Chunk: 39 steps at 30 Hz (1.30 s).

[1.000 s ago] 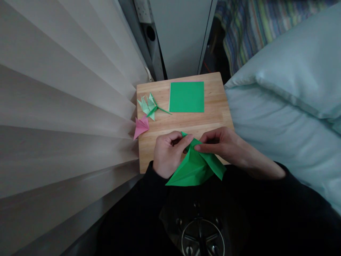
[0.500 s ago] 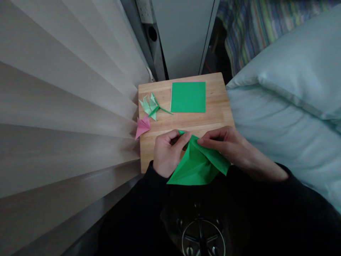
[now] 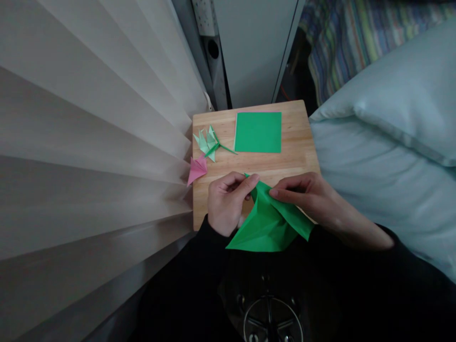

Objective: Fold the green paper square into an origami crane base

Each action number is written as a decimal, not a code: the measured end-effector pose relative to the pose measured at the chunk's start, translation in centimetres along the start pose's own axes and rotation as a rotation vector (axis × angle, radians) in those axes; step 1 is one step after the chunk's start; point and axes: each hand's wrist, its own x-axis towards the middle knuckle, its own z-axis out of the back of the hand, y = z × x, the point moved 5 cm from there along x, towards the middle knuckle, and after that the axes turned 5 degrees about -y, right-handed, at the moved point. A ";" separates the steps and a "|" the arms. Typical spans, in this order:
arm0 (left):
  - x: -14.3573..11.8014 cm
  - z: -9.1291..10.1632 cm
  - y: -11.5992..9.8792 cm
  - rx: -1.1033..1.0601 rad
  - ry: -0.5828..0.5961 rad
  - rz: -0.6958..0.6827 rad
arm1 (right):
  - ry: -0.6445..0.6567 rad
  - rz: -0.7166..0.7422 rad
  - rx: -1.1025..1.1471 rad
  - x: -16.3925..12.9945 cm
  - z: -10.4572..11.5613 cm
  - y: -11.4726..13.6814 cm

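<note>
A partly folded sheet of green origami paper is held over the near edge of the small wooden table. My left hand pinches its upper left corner between thumb and fingers, and a green tip pokes out above the thumb. On the other side, my right hand is closed on the paper's upper edge. Creases run across the sheet, and its lower part hangs spread toward my lap. Farther back on the table lies a stack of square paper with a green sheet on top.
Folded paper pieces sit at the table's left side: a pale green one, a darker green one and a pink one. A pleated curtain borders the left. Pale blue bedding lies right, a grey cabinet behind.
The whole view has shifted slightly, so the table and its papers appear farther right. Both hands keep their hold on the green paper, which looks nearly the same.
</note>
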 end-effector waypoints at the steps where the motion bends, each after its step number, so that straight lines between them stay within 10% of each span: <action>1: 0.1 0.0 0.1 -0.017 0.001 0.007 | -0.008 -0.003 0.014 0.0 0.0 0.0; 39: 0.2 0.6 -0.1 -0.161 -0.070 -0.074 | -0.008 -0.065 0.049 -0.2 0.3 -0.6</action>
